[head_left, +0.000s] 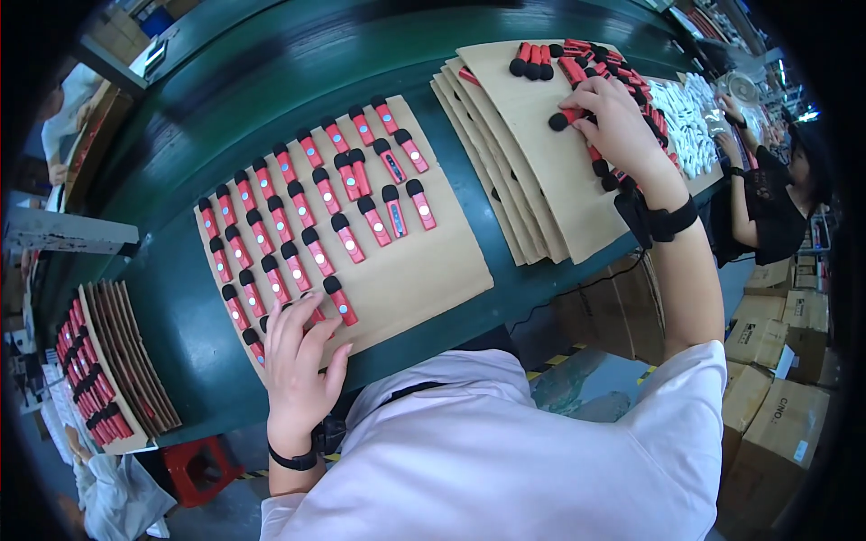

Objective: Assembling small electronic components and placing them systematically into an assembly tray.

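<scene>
Mics (373, 219): red, foam-tipped; round pale labels (348, 244)
Left hand (302, 365): over card (415, 281) near edge, grip unclear
Right hand (621, 124): pinching one mic (573, 115)

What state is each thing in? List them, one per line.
Left hand: fingers parted, over mics
Right hand: fingers bent, at one mic; grip unclear
Row mics: lying in rows
Heaped mics: mostly jumbled
Sheet: flat on the bench
Card stack: edges offset
White pieces: heaped
Cartons: stacked
</scene>
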### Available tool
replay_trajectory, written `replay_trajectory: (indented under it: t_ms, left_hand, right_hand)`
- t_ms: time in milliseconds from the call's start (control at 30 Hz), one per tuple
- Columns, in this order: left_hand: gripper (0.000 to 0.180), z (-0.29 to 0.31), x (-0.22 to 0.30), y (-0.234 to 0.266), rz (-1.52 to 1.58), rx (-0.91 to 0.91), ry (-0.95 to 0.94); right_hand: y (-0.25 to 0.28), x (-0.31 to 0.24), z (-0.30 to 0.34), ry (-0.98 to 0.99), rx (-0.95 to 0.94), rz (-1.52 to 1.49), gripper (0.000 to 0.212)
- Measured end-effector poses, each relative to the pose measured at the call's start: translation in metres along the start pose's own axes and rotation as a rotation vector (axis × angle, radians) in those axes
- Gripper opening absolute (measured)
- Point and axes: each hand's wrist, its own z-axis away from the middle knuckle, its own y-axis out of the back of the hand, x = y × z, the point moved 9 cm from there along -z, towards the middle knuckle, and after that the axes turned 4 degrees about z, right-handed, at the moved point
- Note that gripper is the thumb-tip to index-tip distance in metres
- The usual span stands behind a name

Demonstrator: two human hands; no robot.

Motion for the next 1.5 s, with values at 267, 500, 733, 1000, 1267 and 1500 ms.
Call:
replay_trajectory:
  t_ms: [267, 500, 733, 1000, 1267, 1500]
  left_hand:
    - [0.038, -0.018, 0.017, 0.013, 0.114, 0.048, -0.060]
    - [0.038, -0.043, 0.043, 0.027, 0.398, 0.121, -0.099]
    - [0.033, -0.036, 0.041, 0.023, 0.433, 0.122, -0.160]
    - [0.029, -0.036, 0.032, 0.013, 0.595, 0.132, -0.066]
    - [0.028, -0.036, 0.030, 0.013, 0.658, 0.120, -0.038]
    - [0.028, -0.035, 0.031, 0.012, 0.595, 0.101, -0.147]
  right_hand:
    - [0.038, -0.115, 0.003, 0.034, -0.039, -0.665, 0.024]
    - [0.050, -0.205, 0.030, 0.116, 0.010, -1.107, 0.025]
    - [0.041, -0.226, 0.037, 0.067, 0.088, -1.224, 0.029]
    - [0.045, -0.226, 0.041, 0.103, 0.194, -1.179, 0.032]
    - [0.033, -0.222, 0.046, 0.007, 0.093, -1.344, 0.034]
    - [0.031, -0.223, 0.048, 0.004, 0.108, -1.362, 0.034]
